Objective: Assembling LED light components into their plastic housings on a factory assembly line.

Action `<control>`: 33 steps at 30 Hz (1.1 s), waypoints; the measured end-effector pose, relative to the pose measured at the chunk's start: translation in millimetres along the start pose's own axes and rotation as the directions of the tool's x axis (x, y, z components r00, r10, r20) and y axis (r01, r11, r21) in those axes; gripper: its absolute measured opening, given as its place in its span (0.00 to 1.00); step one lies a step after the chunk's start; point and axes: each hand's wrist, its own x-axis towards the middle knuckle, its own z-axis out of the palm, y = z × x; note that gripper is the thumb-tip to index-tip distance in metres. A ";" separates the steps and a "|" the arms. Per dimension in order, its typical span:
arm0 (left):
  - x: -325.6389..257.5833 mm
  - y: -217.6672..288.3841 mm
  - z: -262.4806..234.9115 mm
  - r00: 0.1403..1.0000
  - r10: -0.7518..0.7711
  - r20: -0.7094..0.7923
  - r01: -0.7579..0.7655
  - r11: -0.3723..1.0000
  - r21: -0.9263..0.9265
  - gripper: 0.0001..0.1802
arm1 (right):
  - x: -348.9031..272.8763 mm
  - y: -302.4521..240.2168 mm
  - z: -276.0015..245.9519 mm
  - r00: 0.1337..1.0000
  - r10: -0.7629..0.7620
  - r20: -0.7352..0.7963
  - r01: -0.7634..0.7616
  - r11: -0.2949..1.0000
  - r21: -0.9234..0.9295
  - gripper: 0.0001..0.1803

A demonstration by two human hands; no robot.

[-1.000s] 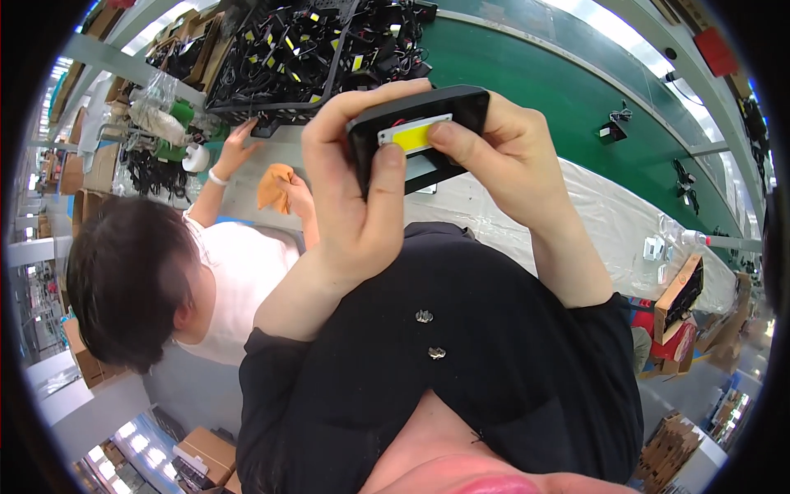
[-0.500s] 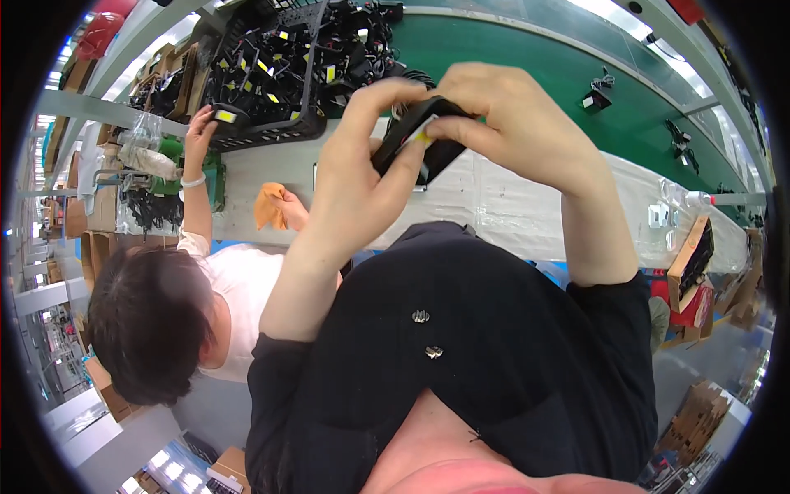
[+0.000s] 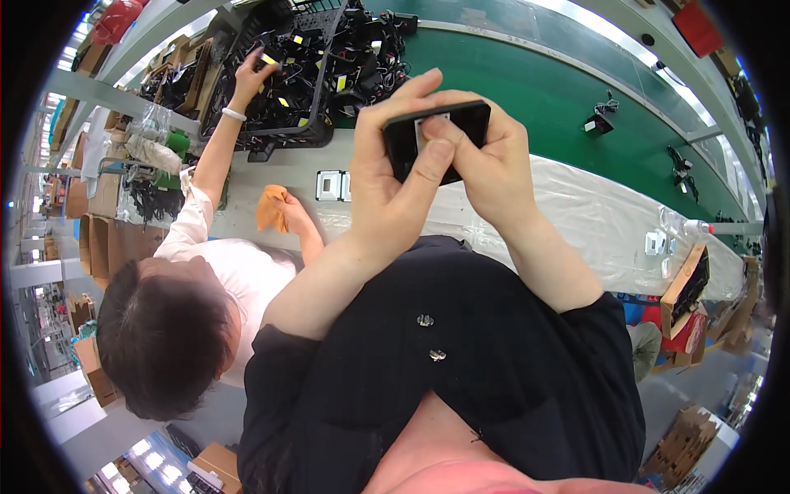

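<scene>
Green conveyor belt sweeps from the upper centre to the right of the frame; a black plastic crate of corded units stands at upper left. At upper centre, the left hand grasps a black housing from one side, and the right hand from the other. A small pale plate shows inside, partly covered by the hands.

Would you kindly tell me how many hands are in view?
4: the person's left hand and right hand on the black housing, a co-worker's raised hand at the crate, and their other hand holding an orange cloth.
</scene>
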 end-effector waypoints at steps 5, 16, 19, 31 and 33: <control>-9.9 -4.5 5.4 0.996 -0.052 -0.070 0.049 0.998 -0.048 0.17 | -3.7 2.7 -5.7 1.000 0.022 0.022 -0.021 0.999 -0.039 0.08; -56.4 -13.4 -92.2 0.777 -0.487 -0.400 0.589 0.786 0.189 0.27 | 96.3 89.9 41.6 0.899 0.349 0.266 -0.311 0.934 -0.175 0.16; -74.2 -18.1 -116.4 0.698 -0.462 -0.546 0.589 0.805 0.072 0.24 | 151.8 105.3 114.0 0.848 0.288 0.444 -0.402 0.897 0.186 0.22; -124.8 -33.0 -138.4 0.456 -0.570 -0.684 0.761 0.648 -0.033 0.12 | 180.3 359.5 -76.6 0.913 0.322 -0.249 -0.306 0.138 -0.942 0.41; -128.4 -43.1 -132.3 0.444 -0.617 -0.650 0.797 0.604 -0.030 0.12 | 196.9 366.0 -91.9 0.928 0.368 -0.056 -0.050 -0.025 -0.998 0.32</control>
